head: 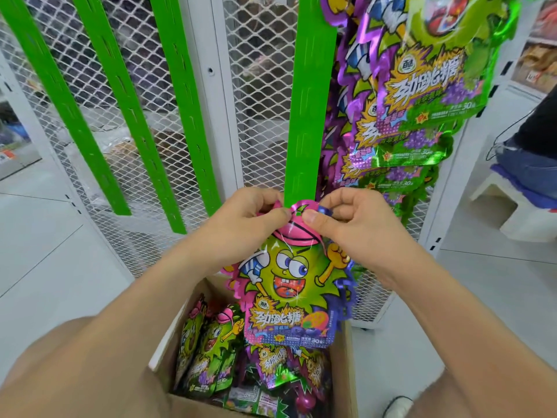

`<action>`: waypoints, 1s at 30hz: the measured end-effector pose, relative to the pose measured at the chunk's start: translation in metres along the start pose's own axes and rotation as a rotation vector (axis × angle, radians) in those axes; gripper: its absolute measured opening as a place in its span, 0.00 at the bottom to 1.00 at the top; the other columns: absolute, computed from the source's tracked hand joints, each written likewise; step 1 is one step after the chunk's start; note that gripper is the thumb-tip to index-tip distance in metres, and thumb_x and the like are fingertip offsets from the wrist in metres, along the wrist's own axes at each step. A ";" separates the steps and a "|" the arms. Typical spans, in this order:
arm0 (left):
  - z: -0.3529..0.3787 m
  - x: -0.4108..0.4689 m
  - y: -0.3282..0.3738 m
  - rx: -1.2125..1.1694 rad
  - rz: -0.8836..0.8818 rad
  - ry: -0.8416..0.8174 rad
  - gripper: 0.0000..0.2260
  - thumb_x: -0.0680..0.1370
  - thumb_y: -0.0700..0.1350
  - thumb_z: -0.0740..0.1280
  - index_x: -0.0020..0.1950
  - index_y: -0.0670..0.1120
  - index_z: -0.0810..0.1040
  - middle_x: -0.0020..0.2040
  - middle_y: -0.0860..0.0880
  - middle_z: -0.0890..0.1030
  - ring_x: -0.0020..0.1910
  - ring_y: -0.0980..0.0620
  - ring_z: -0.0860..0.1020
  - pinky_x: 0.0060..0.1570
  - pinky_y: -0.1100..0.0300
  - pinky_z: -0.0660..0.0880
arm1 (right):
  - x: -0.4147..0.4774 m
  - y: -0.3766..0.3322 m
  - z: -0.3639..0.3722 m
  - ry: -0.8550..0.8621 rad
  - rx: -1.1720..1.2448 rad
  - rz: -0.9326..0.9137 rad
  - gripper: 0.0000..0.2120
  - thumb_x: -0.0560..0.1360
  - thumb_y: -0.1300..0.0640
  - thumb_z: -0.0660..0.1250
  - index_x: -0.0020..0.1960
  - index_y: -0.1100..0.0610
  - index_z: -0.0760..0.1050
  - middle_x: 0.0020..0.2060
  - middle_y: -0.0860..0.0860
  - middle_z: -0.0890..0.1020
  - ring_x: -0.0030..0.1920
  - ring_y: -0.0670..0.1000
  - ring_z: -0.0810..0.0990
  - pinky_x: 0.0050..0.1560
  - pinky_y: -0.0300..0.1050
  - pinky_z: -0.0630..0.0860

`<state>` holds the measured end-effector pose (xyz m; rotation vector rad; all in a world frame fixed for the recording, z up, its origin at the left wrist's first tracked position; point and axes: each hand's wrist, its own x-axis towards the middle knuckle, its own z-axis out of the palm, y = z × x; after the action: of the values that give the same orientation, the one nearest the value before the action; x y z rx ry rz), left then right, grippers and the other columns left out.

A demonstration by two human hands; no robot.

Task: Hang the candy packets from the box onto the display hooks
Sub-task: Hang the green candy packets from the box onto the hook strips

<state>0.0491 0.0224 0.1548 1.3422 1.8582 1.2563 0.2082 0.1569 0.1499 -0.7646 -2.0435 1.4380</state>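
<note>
A candy packet [294,285] with a green cartoon face and pink cap hangs between my hands above the cardboard box [168,342]. My left hand [241,220] pinches the left side of its pink top. My right hand [349,220] pinches the right side of the top. The packet's top sits just below the lower end of a green display strip [307,116]. Several more packets [211,348] lie in the box. To the right, several green and purple packets [422,95] hang in a column.
Other green strips [126,95] hang in front of a white wire mesh rack [259,86]. A person in jeans [530,155] sits on a white stool [512,206] at the right. White floor surrounds the box; a shoe [398,407] shows at the bottom.
</note>
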 end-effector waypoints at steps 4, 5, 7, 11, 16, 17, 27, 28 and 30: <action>-0.004 0.002 -0.006 0.048 0.019 -0.048 0.13 0.84 0.53 0.68 0.44 0.46 0.82 0.39 0.36 0.79 0.39 0.47 0.74 0.41 0.45 0.73 | 0.001 0.009 0.000 0.038 -0.280 -0.118 0.12 0.72 0.48 0.81 0.42 0.51 0.78 0.29 0.50 0.83 0.26 0.42 0.72 0.33 0.42 0.69; -0.005 0.002 -0.007 0.073 0.052 -0.056 0.12 0.84 0.53 0.69 0.45 0.47 0.82 0.41 0.37 0.82 0.40 0.48 0.76 0.43 0.46 0.74 | -0.001 0.011 0.002 0.060 -0.356 -0.149 0.13 0.71 0.46 0.81 0.41 0.50 0.78 0.28 0.48 0.83 0.26 0.42 0.73 0.33 0.41 0.67; -0.005 0.003 -0.008 0.107 0.107 -0.019 0.09 0.85 0.45 0.68 0.45 0.49 0.81 0.40 0.48 0.85 0.41 0.56 0.80 0.45 0.54 0.77 | -0.005 0.011 0.004 0.141 -0.467 -0.230 0.13 0.71 0.44 0.81 0.43 0.49 0.79 0.31 0.45 0.83 0.30 0.41 0.75 0.36 0.41 0.69; -0.004 0.004 -0.017 0.284 0.183 0.137 0.03 0.84 0.43 0.70 0.54 0.51 0.79 0.44 0.59 0.85 0.44 0.58 0.84 0.50 0.56 0.80 | -0.016 0.009 0.009 0.332 -0.502 -0.558 0.12 0.72 0.52 0.81 0.48 0.53 0.79 0.40 0.45 0.80 0.36 0.40 0.73 0.43 0.41 0.74; 0.015 -0.011 -0.040 0.681 0.346 0.476 0.22 0.78 0.40 0.72 0.71 0.45 0.71 0.64 0.46 0.75 0.62 0.45 0.75 0.62 0.50 0.72 | -0.027 0.033 0.020 -0.060 -0.637 -0.341 0.04 0.76 0.51 0.73 0.46 0.48 0.77 0.31 0.44 0.80 0.33 0.43 0.79 0.42 0.46 0.80; 0.022 -0.014 -0.047 0.724 0.374 0.536 0.19 0.77 0.38 0.71 0.66 0.44 0.73 0.61 0.44 0.74 0.60 0.42 0.73 0.59 0.48 0.72 | -0.027 0.042 0.022 -0.219 -0.747 -0.274 0.04 0.77 0.49 0.71 0.47 0.47 0.76 0.32 0.45 0.81 0.36 0.45 0.81 0.44 0.48 0.82; 0.116 -0.073 -0.217 0.929 -0.459 -0.457 0.16 0.85 0.54 0.64 0.67 0.44 0.74 0.62 0.42 0.78 0.61 0.39 0.79 0.55 0.46 0.80 | -0.037 0.122 0.041 -0.925 -1.272 -0.038 0.08 0.85 0.51 0.62 0.52 0.55 0.69 0.41 0.52 0.68 0.34 0.51 0.70 0.37 0.49 0.75; 0.123 -0.079 -0.228 0.893 -0.502 -0.427 0.20 0.85 0.56 0.64 0.70 0.44 0.72 0.63 0.42 0.77 0.63 0.39 0.77 0.57 0.46 0.79 | -0.035 0.130 0.042 -0.924 -1.286 -0.027 0.07 0.84 0.52 0.62 0.53 0.56 0.70 0.42 0.53 0.70 0.35 0.52 0.72 0.39 0.52 0.79; 0.137 -0.080 -0.246 0.807 -0.552 -0.333 0.27 0.82 0.65 0.64 0.69 0.44 0.73 0.63 0.42 0.76 0.65 0.38 0.74 0.61 0.43 0.77 | -0.032 0.143 0.040 -0.932 -1.307 0.004 0.06 0.84 0.55 0.62 0.50 0.55 0.69 0.42 0.54 0.71 0.39 0.57 0.77 0.45 0.56 0.82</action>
<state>0.0830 -0.0194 -0.1328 1.1452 2.3347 -0.0249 0.2245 0.1475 -0.0008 -0.5061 -3.7129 0.1786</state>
